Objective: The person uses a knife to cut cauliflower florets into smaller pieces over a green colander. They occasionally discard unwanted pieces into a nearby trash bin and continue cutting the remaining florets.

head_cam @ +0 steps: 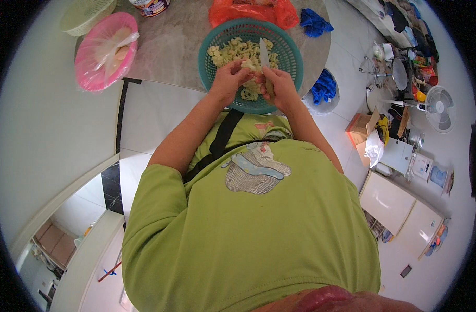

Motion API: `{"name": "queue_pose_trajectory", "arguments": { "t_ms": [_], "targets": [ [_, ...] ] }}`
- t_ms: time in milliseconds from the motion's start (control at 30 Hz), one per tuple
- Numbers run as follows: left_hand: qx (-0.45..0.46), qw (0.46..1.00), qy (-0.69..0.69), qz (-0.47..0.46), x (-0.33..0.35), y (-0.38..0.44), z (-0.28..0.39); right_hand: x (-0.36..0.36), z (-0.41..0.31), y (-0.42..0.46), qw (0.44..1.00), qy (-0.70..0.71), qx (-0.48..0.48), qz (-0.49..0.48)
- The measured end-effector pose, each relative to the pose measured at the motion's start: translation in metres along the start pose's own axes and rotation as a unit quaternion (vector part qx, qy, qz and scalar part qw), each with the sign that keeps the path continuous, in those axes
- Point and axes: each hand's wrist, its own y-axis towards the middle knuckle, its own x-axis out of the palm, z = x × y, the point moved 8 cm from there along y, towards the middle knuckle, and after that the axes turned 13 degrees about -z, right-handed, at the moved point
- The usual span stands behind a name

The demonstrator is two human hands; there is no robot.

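A green perforated plastic basket (204,66) sits at the near edge of the table, with many cut cauliflower florets (233,47) inside. Over it, my left hand (231,81) holds a pale cauliflower piece (252,65) between thumb and fingers. My right hand (280,82) grips the handle of a kitchen knife (264,52), its blade pointing away from me and upward in the view. The right thumb is close to the cauliflower piece. Whether the blade touches the piece cannot be made out. More cauliflower lies beneath both hands, partly hidden by them.
Behind the basket lies a red plastic bag (253,15) on the grey table (169,46). A crumpled blue bag or cloth (316,23) is at right. A pink basin (81,64) under clear plastic stands left. Below the table's right edge is a bin (336,99) with blue material inside.
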Motion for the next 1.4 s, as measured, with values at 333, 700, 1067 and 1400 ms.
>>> {"name": "queue_pose_trajectory", "arguments": {
  "t_ms": [333, 700, 1067, 1400],
  "targets": [
    [-0.043, 0.994, -0.100, 0.012, -0.012, -0.001, -0.015, 0.028, -0.031, -0.031, 0.746, -0.620, -0.214, 0.115],
    [-0.074, 0.992, -0.101, 0.008, -0.009, -0.004, -0.019, 0.029, -0.033, -0.034, 0.719, -0.662, -0.171, 0.122],
    [-0.035, 0.998, 0.007, 0.043, -0.009, -0.011, 0.000, 0.037, -0.038, -0.039, 0.652, -0.741, -0.110, 0.116],
    [-0.056, 0.998, -0.001, 0.019, 0.000, -0.016, 0.003, 0.042, -0.039, -0.043, 0.642, -0.753, -0.090, 0.112]
  ]
}}
